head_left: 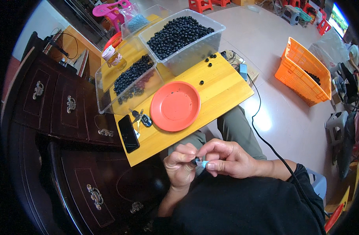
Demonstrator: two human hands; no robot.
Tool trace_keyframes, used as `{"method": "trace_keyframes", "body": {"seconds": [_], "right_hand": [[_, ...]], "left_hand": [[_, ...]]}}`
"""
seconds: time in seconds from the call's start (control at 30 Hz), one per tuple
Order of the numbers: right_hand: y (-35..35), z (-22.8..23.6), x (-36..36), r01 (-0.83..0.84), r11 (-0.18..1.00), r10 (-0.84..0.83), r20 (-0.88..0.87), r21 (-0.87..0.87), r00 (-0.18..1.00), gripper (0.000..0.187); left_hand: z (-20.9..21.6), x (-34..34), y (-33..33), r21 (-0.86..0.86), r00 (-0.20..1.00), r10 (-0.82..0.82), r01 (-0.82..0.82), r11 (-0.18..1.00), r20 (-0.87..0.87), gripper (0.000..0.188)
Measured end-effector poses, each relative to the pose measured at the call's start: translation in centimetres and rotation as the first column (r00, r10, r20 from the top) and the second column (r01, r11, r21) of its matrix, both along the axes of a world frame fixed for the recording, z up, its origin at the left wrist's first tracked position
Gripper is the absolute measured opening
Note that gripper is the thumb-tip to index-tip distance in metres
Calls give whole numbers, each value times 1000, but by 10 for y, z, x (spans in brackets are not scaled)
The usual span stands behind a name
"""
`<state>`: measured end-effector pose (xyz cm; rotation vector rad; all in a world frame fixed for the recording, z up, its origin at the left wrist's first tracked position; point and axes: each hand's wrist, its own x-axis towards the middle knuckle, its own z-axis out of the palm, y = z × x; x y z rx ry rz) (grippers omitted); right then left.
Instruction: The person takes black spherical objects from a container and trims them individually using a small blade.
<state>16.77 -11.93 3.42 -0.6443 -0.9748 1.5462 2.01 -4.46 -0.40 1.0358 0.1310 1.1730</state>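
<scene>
In front of my body, above my lap, my two hands meet. My left hand (179,164) is closed, pinching a small black round piece (194,160) between thumb and fingers. Closed too, my right hand (230,158) grips a small light-blue piece (204,164) with a pale, narrow tip. That tip points at the black piece and seems to touch it. Beyond my hands, a shallow red plate (175,107) stands on the yellow wooden table (226,86), with only tiny dark specks in it.
Black round pieces fill a large clear bin (187,49) and partly fill a smaller one (101,92). A phone (128,133), keys (139,117) and a lidded bottle (113,56) share the table. An orange crate (301,74) stands on the floor; a black cable (261,137) crosses my right arm.
</scene>
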Motion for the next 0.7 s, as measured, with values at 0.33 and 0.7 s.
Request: {"method": "trace_keyframes", "body": {"seconds": [0.33, 0.7], "right_hand": [[11, 4, 5, -42, 970, -25, -269, -238, 963, 22], [24, -4, 16, 3, 942, -77, -208, -335, 975, 17]], "left_hand": [[0, 11, 8, 10, 996, 76, -76, 997, -35, 15], [-5, 17, 15, 167, 986, 75, -50, 985, -148, 13]]}}
